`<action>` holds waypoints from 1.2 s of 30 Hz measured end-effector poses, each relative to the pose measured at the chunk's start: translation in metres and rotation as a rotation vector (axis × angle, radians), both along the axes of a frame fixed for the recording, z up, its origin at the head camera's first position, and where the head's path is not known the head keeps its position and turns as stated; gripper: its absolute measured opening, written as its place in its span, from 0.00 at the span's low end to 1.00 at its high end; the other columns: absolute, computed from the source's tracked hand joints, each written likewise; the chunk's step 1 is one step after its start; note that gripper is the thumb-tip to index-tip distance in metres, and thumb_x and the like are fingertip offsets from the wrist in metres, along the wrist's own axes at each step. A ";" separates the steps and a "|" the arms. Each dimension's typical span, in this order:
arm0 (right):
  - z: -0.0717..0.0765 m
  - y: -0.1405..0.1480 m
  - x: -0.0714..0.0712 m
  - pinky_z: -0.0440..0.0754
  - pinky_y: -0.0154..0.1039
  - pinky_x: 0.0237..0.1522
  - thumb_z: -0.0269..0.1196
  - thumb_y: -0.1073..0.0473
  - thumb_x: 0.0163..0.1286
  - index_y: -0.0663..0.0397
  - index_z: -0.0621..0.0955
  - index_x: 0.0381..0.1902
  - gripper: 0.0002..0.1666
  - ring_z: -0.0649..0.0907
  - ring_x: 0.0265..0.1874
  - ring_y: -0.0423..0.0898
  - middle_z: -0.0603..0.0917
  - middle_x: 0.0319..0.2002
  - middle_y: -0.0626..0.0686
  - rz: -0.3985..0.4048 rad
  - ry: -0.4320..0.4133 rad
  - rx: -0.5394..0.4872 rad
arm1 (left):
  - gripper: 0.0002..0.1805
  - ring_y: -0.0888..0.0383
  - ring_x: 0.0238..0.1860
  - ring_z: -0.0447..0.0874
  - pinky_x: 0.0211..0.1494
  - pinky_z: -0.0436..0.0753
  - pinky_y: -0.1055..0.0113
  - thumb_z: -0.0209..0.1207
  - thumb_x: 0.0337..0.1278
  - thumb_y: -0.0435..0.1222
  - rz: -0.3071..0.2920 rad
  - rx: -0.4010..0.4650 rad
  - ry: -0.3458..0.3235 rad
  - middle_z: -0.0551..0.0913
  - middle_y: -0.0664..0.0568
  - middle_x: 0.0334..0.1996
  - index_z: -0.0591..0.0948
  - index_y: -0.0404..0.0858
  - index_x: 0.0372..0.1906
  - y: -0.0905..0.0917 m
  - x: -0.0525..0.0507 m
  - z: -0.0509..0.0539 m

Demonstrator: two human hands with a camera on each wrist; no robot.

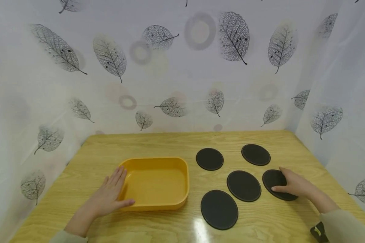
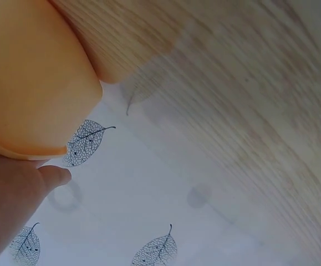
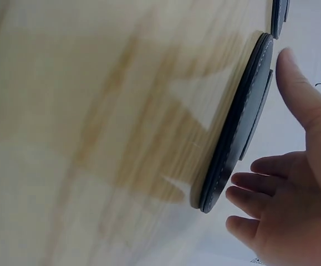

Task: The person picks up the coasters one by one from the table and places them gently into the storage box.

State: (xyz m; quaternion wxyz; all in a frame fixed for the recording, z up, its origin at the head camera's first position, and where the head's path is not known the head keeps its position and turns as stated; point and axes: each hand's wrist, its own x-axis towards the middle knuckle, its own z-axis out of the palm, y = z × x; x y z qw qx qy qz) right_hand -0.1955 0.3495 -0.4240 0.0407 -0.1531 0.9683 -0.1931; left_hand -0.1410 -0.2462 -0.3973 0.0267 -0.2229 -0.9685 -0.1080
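Note:
A yellow rectangular tray [image 1: 158,184] sits on the left half of the table. Along its left rim rests my left hand [image 1: 109,197], fingers extended and thumb at the near corner; the left wrist view shows the tray's wall [image 2: 32,72] beside that hand [image 2: 16,194]. My right hand [image 1: 299,185] is over the rightmost black round coaster [image 1: 270,177], thumb and fingers spread and partly covering it. From the right wrist, a small gap shows between the hand [image 3: 293,183] and the stitched coaster [image 3: 240,124], which lies flat on the table.
Several more black coasters lie between tray and right hand: near [image 1: 219,210], middle [image 1: 244,186], back left [image 1: 210,159] and back right [image 1: 256,155]. A leaf-patterned white curtain [image 1: 176,77] encloses the wooden table [image 1: 140,143] at the back and sides.

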 end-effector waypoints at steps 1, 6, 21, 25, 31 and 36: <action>-0.001 0.000 0.000 0.63 0.63 0.47 0.68 0.46 0.46 0.91 0.56 0.51 0.57 0.63 0.48 0.76 0.60 0.49 0.84 0.008 -0.008 0.003 | 0.52 0.43 0.66 0.35 0.59 0.49 0.40 0.54 0.48 0.58 -0.001 -0.001 0.001 0.41 0.32 0.66 0.47 0.25 0.65 0.000 0.000 0.000; -0.003 0.001 0.000 0.62 0.63 0.48 0.69 0.46 0.44 0.92 0.56 0.51 0.59 0.63 0.48 0.76 0.59 0.50 0.85 0.017 -0.035 0.021 | 0.52 0.40 0.66 0.38 0.58 0.50 0.39 0.53 0.49 0.58 -0.002 -0.004 0.009 0.42 0.32 0.65 0.47 0.25 0.65 0.000 0.001 -0.001; 0.001 0.001 -0.002 0.68 0.61 0.41 0.72 0.45 0.38 0.90 0.58 0.50 0.60 0.66 0.42 0.74 0.63 0.43 0.82 -0.057 0.010 0.045 | 0.51 0.39 0.65 0.38 0.58 0.51 0.39 0.53 0.50 0.57 -0.007 0.003 0.008 0.43 0.33 0.66 0.46 0.26 0.66 0.000 -0.001 -0.003; 0.005 0.004 -0.004 0.70 0.59 0.39 0.72 0.48 0.39 0.88 0.65 0.47 0.52 0.69 0.41 0.71 0.68 0.41 0.79 -0.068 0.049 0.044 | 0.51 0.40 0.65 0.37 0.58 0.50 0.39 0.54 0.50 0.56 -0.001 0.008 -0.002 0.42 0.34 0.66 0.46 0.26 0.66 0.000 -0.001 -0.002; 0.013 0.008 -0.009 0.72 0.57 0.37 0.72 0.56 0.42 0.82 0.73 0.40 0.36 0.74 0.38 0.68 0.76 0.37 0.73 -0.062 0.104 -0.020 | 0.51 0.40 0.65 0.38 0.58 0.51 0.39 0.53 0.50 0.57 0.001 0.011 0.007 0.42 0.34 0.66 0.46 0.26 0.66 0.000 -0.001 -0.003; 0.020 0.008 -0.008 0.73 0.54 0.33 0.71 0.59 0.44 0.77 0.74 0.39 0.30 0.75 0.35 0.64 0.77 0.34 0.68 -0.089 0.100 -0.077 | 0.51 0.40 0.65 0.38 0.58 0.51 0.39 0.54 0.50 0.56 -0.003 0.009 0.013 0.43 0.33 0.66 0.46 0.25 0.66 0.000 0.000 -0.003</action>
